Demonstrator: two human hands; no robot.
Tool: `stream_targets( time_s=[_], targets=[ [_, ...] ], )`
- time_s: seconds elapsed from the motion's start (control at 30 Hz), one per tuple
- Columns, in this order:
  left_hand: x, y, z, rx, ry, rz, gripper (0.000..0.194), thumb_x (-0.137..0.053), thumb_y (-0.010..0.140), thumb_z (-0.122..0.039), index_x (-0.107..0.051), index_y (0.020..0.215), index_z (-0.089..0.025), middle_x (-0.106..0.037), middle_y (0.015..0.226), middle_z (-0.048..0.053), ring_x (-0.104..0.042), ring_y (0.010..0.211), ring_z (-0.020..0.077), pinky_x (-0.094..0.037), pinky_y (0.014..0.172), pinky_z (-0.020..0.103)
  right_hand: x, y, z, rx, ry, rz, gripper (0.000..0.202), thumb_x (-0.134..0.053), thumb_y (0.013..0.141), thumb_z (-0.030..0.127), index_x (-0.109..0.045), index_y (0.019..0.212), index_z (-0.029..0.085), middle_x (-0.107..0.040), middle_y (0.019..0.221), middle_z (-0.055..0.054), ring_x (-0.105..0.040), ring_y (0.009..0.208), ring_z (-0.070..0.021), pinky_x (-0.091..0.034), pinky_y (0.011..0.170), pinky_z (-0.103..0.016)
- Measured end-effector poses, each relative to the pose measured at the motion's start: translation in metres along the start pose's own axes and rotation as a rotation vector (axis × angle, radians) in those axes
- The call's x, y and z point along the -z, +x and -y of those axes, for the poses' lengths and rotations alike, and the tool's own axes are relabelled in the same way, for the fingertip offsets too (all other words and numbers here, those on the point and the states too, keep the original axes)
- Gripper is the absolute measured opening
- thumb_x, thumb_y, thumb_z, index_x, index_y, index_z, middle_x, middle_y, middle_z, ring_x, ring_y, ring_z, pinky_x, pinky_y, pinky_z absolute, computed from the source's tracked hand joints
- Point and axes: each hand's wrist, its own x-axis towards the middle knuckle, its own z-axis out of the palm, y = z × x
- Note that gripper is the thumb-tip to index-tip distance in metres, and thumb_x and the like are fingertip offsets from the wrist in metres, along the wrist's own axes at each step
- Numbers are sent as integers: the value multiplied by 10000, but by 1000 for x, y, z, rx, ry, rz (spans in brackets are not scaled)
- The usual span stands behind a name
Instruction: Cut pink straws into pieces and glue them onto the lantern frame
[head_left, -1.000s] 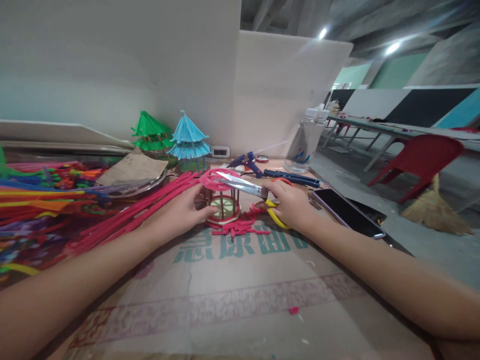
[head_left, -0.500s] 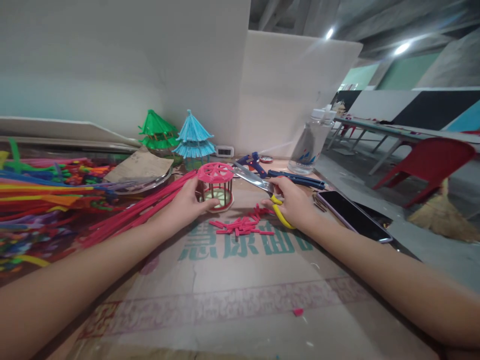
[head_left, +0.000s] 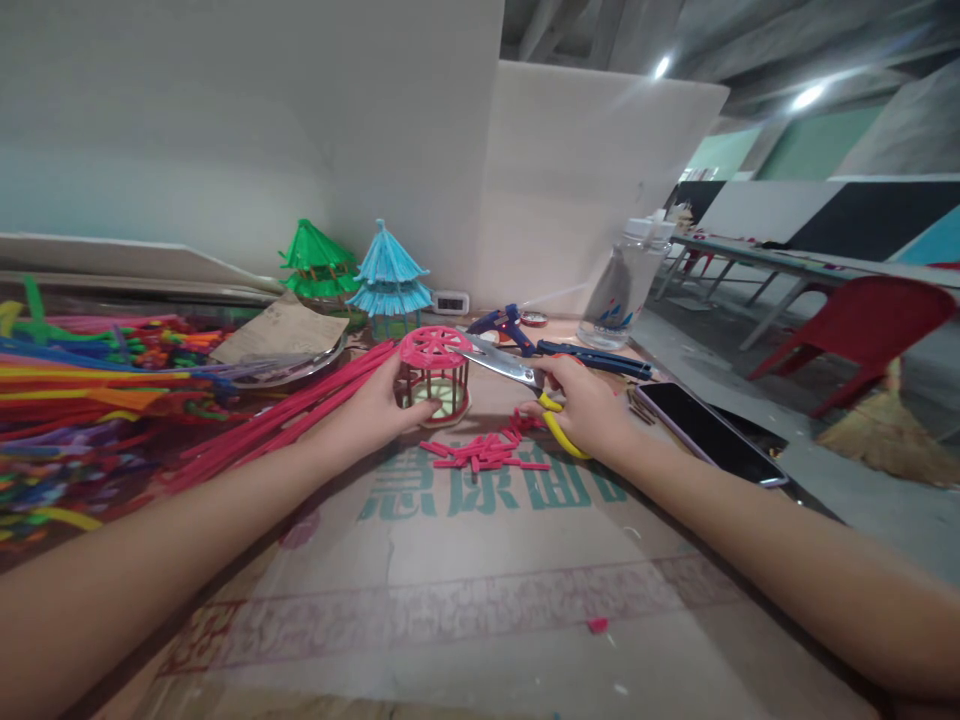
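Note:
My left hand (head_left: 386,400) is closed around the near left side of a small round pavilion model (head_left: 435,350), which has a pink spoked top, brown posts and a pale base. In my right hand (head_left: 581,405) are yellow-handled scissors (head_left: 504,362), their blades pointing left with the tips at the right edge of the pink top. Whether the tips touch the top, I cannot tell. Short cut pink pieces (head_left: 484,455) lie in a loose pile on the table in front of the model. Long pink pipe cleaners (head_left: 300,412) lie beside and behind my left forearm.
Many-coloured pipe cleaners (head_left: 97,400) crowd the left side. Behind stand a green roofed model (head_left: 319,262) and a light-blue one (head_left: 390,272). A glue gun (head_left: 504,325), a clear bottle (head_left: 621,285), dark-blue pliers-like tool (head_left: 596,360) and a phone (head_left: 709,432) lie or stand to the right.
The pavilion model is tilted slightly more toward me, showing more of its top. The scissor blades have dipped a little and sit closer over the top's right edge.

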Motion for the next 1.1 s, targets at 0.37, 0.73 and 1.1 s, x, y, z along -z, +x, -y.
stream_targets(
  time_s=[0.37,0.73,1.1],
  targets=[
    [-3,-3,-2,-59,-127,7,506,-727,778,-308,-528,1225,-180,-663,1248,116,-662,1168,264,-534,1035,446,4,1,4,13,-30,31,488,-715,864,447,-618,1255,172,-671,1016,-104,-624,883,-262,-489,762,-361],
    [-2,-11,-4,-53,-40,65,558,-727,837,-398,-511,1318,-214,-647,1338,116,-649,1216,285,-521,1064,481,5,-2,5,40,-13,26,459,-712,872,471,-636,1241,208,-674,980,-92,-626,863,-260,-488,763,-356],
    [0,-13,-12,-122,79,85,555,-706,859,-428,-519,1338,-219,-651,1335,115,-632,1241,302,-530,1049,474,7,-2,6,84,0,10,432,-683,881,490,-629,1198,201,-668,990,-96,-626,868,-262,-493,760,-365]
  ],
)
